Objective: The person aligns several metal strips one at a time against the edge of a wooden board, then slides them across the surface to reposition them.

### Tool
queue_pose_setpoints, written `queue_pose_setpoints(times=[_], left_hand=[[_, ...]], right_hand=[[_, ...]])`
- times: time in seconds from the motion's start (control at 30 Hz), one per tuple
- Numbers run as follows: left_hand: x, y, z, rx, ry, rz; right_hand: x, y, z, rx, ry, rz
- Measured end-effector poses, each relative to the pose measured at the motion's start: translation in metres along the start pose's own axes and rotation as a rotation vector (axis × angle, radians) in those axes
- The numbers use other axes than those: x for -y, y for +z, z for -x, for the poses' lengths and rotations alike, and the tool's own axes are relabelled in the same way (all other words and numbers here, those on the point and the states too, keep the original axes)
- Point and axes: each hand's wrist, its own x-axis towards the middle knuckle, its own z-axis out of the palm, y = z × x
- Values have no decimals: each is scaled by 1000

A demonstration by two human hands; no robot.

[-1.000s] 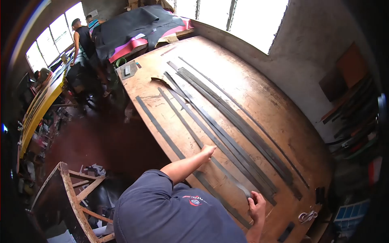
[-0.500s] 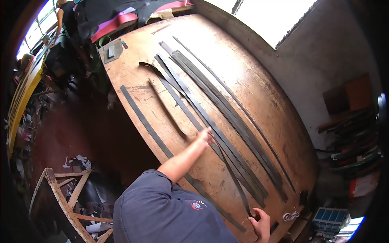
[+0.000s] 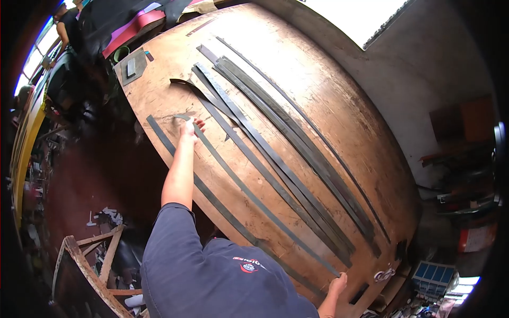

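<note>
My left hand (image 3: pixel 190 130) is at the far end of a long, narrow dark leather strip (image 3: pixel 241 184), its fingers partly curled around it. A short tail of the strip sticks out beyond that hand. My right hand (image 3: pixel 338 283) pinches the near end of the same strip by the table's front right. Between the hands the strip runs nearly straight along the wooden table (image 3: pixel 265 222). Nearer the table's edge lies another dark strip (image 3: pixel 212 199). On the other side, several more strips (image 3: pixel 275 161) lie lengthwise, some overlapping and one curled at its far end.
A grey plate with a light block (image 3: pixel 131 67) sits at the table's far left corner. Coiled white cord (image 3: pixel 383 275) lies near the right end. A wooden frame (image 3: pixel 87 270) stands on the floor at left. Another person (image 3: pixel 64 32) is at the far left, near piled hides (image 3: pixel 132 32).
My left hand has slid away from me along the strip, from its middle to its far end. The strip, twisted and bent before, now lies nearly straight. My right hand still holds its near end.
</note>
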Motion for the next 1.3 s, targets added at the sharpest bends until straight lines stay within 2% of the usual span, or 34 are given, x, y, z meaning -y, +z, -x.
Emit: queue_pose_setpoints(times=[0.07,0.13,0.2,0.27,0.3,0.33,0.4,0.43,0.47,0.53,0.57,0.6,0.63,0.67,0.73,0.8,0.9,1.0,1.1,1.17,1.2,1.3], left_hand=[[-14,-20,-16,-12,33,-26],[-29,-23,-20,-89,105,-74],[-39,-20,-13,-82,133,-61],[-45,-12,0,-115,208,-266],[-44,-24,-14,-119,185,-477],[-40,-27,-10,-113,224,-518],[-29,-24,11,-442,365,-1312],[-20,-18,26,-565,343,-1380],[-7,-22,37,-576,411,-1445],[17,-19,95,-500,511,-1530],[36,-31,113,-468,620,-1654],[47,-29,150,-464,604,-1763],[65,-44,170,-450,643,-1741],[80,-49,196,-461,564,-1870],[110,-69,226,-333,383,-1925],[130,-82,248,-263,478,-1985],[137,-79,258,-228,445,-1988],[135,-75,263,-220,427,-2008],[124,-69,270,-190,360,-1954],[117,-67,276,-181,344,-1927],[113,-68,277,-161,326,-1908],[107,-76,270,-175,368,-1843]], right_hand=[[-14,13,0,11,16,40],[-22,18,-2,25,82,122],[-27,19,-4,53,136,146],[-35,24,-1,85,195,167],[-43,31,-1,89,231,192],[-49,37,0,96,267,215],[-59,48,5,120,311,240],[-63,53,9,133,358,275],[-61,53,15,143,359,267],[-52,49,25,170,501,300],[-49,49,31,179,505,291],[-49,50,36,134,490,210],[-49,52,44,90,476,130],[-50,57,54,98,480,125],[-44,72,77,-65,137,-168],[-35,85,106,23,70,-91],[-29,90,135,44,126,-53],[-42,99,145,-34,161,-87],[-49,98,142,0,195,-69],[-55,94,139,56,334,-7],[-56,94,136,46,315,-11],[-63,98,136,110,366,28]])
